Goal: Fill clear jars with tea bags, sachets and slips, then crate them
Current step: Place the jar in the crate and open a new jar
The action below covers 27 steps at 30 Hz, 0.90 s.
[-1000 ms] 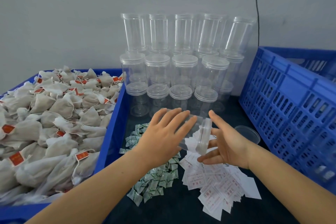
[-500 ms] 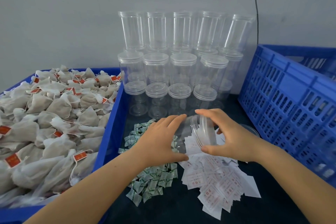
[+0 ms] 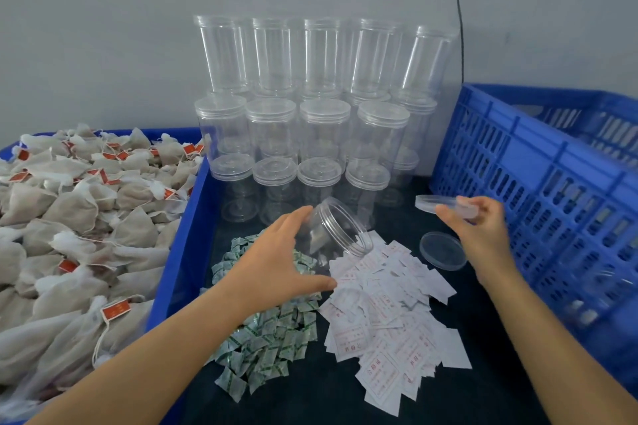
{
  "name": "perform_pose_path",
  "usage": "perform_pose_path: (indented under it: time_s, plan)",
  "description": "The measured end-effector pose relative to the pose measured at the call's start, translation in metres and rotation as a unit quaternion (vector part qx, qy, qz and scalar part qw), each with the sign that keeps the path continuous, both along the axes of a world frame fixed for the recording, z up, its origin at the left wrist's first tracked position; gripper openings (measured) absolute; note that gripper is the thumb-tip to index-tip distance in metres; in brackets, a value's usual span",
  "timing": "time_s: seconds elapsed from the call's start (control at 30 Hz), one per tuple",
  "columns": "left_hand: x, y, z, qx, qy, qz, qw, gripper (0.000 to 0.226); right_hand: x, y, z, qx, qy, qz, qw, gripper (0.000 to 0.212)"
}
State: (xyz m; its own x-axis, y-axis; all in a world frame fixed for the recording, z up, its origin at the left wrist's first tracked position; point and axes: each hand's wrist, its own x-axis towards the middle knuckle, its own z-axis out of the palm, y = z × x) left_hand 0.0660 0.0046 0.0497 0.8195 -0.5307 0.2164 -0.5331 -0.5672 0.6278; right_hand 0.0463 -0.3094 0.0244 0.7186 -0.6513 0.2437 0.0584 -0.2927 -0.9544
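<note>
The open jar lies tilted on its side, its threaded mouth turned toward the right and low over the paper slips; half a second ago both hands were on it with the cap in place, and now the cap is off. It sits near the middle of the counter, in front of the stacked rows of empty jars along the back edge. The left hand holds its body, fingers spread over the top and thumb stretched underneath toward the slips, a wide, loose grip rather than a clamp. The right hand has come away to the right and pinches the freed lid by its rim between thumb and fingertips, lifted above the counter, just over a second lid that already lies flat near the right edge.

With the mouth clear the jar looks ready for filling; it appears empty, though reflections make that hard to be sure of. My guess is the held lid goes down by the other one first.

The green sachets are heaped under and in front of the left wrist, touching the slips pile. The tea bags fill the blue bin along the counter's left edge. The blue crate stands at the right edge; jars show dimly through its slots, but how many I cannot tell.
</note>
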Motion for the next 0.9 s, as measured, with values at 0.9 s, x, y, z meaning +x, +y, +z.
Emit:
perform_pose_path:
  time_s: [0.9]
  plan:
    - [0.0, 0.001, -0.001, -0.003, 0.051, 0.015, 0.999, 0.105, 0.006, -0.021, -0.062, -0.085, 0.267, -0.025, 0.96, 0.092]
